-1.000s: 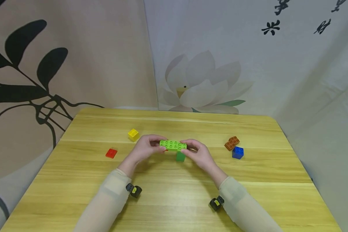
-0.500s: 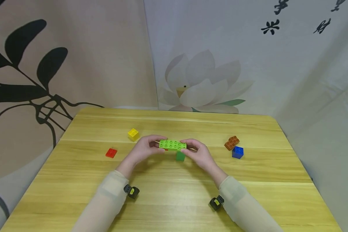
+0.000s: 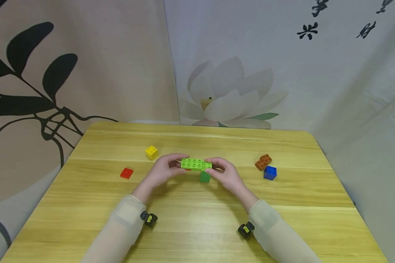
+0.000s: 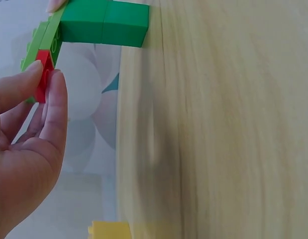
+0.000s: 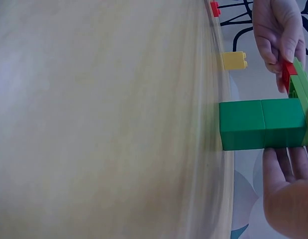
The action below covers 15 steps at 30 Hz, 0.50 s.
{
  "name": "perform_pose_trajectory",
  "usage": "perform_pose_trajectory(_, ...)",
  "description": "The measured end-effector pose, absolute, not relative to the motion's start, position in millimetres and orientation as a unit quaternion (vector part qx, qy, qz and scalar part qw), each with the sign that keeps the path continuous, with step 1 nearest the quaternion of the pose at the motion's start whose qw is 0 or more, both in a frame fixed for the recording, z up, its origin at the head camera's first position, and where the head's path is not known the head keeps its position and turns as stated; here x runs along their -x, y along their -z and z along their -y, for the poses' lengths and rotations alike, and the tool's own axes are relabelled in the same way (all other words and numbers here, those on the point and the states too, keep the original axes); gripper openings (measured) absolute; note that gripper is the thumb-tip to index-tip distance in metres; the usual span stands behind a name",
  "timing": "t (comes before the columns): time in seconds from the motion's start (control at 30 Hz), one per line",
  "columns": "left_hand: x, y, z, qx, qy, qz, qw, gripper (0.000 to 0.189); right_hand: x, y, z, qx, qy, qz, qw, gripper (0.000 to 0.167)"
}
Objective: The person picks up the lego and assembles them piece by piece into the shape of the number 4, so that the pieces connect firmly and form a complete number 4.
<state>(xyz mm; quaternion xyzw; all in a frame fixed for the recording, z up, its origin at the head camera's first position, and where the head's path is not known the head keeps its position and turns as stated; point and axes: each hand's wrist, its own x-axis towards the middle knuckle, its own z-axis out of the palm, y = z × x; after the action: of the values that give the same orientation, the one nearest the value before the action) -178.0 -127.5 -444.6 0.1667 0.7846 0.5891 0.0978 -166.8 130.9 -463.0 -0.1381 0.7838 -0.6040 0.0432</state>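
Observation:
A light green layer of studded bricks (image 3: pixel 192 163) sits level on two stacked green bricks (image 5: pixel 263 124), which stand on the table and support its right end. My left hand (image 3: pixel 164 170) pinches a small red brick (image 4: pixel 43 77) between thumb and fingers, up against the underside of the layer's left, overhanging end. On the other side my right hand (image 3: pixel 226 173) grips the right end of the light green layer, above the green stack. From the head view the red brick is mostly hidden beneath the layer.
To the left lie a yellow brick (image 3: pixel 151 152) and a flat red brick (image 3: pixel 126 173). Brown bricks (image 3: pixel 263 162) and a blue brick (image 3: pixel 270 173) are grouped at the right of the wooden table (image 3: pixel 197 226). A printed curtain (image 3: pixel 135 65) hangs behind its far edge.
My left thumb has drawn back slightly from the front of the light green layer, and the left wrist has shifted a little left. The right hand and the loose bricks stay put.

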Motion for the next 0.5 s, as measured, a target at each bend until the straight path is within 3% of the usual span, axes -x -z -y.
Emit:
perform_pose_trajectory(0.17,176.3,447.0,135.2,-0.164,-0.592,-0.784,0.085,0.045,166.8,463.1,-130.4,0.135,0.603,-0.785,0.045,0.033)
perform_pose_trajectory(0.37,175.7,449.7,147.8,-0.162,-0.594,-0.785,0.064,0.037,155.6,437.8,-126.2,0.138,0.593,-0.792,0.047,0.034)
perform_pose_trajectory(0.5,174.4,449.5,157.2,-0.162,-0.592,-0.787,0.054,0.036,162.1,451.2,-127.6,0.137,0.593,-0.792,0.046,0.035)
